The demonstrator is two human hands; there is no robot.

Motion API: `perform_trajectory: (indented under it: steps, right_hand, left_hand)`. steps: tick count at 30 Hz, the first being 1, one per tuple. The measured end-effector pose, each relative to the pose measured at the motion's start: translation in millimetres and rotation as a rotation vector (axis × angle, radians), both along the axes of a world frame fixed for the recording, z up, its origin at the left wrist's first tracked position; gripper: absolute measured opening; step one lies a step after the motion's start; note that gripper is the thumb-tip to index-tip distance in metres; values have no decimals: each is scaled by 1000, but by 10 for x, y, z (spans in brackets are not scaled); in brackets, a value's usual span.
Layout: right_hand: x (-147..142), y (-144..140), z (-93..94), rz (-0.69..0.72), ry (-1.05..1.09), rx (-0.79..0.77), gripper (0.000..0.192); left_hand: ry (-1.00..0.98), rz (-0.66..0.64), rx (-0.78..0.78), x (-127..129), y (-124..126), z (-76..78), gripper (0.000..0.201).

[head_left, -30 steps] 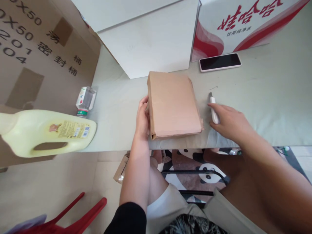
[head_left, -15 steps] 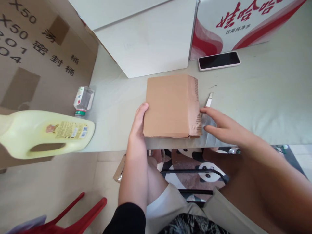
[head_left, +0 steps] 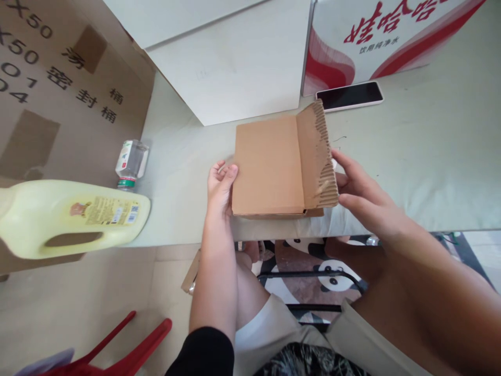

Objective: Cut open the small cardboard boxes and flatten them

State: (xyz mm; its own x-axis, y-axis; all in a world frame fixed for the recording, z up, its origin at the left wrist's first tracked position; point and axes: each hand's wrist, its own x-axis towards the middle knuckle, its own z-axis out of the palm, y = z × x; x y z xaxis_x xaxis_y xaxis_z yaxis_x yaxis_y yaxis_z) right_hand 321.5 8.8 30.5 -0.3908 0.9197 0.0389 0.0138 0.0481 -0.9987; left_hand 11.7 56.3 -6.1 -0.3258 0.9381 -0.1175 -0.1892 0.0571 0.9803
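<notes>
A black smartphone in a pale case (head_left: 349,96) and a small clear plastic bottle (head_left: 131,162) are being carried by the grey-green counter (head_left: 410,172).

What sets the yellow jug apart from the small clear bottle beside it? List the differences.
The yellow jug is far bigger than the small clear bottle. The jug is opaque pale yellow with a cut-out handle; the bottle is see-through with no handle. The jug lies on its side at the edge of the table; the bottle lies just behind it, green cap towards the camera. Both carry printed labels.
</notes>
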Motion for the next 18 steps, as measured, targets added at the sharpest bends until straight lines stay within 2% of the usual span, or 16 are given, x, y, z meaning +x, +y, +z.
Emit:
perform_trajectory:
  steps: [4,7,9,11,14,16,18]
  right_hand:
    - [-34,-14,-53,64,7,55,95]
    - [-60,-5,-120,11,9,54,99]
    - [-80,7,-110,-5,10,57,88]
    - [-104,16,-51,-7,-25,70,69]
    - [-134,17,43,-43,-124,81,46]
    - [-142,10,48,-43,-156,111,46]
    - [-141,1,1,-5,-180,156,55]
  left_hand:
    - [85,45,-29,8,-5,13,83]
    - [84,-14,-64,49,-38,45,68]
    - [42,-99,-106,74,-59,55,60]
    - [13,-158,-151,88,-74,59,60]
    - [3,-183,-167,96,-80,68,60]
    - [-2,-189,-149,98,-75,81,61]
    - [-11,-197,-139,99,-67,96,62]
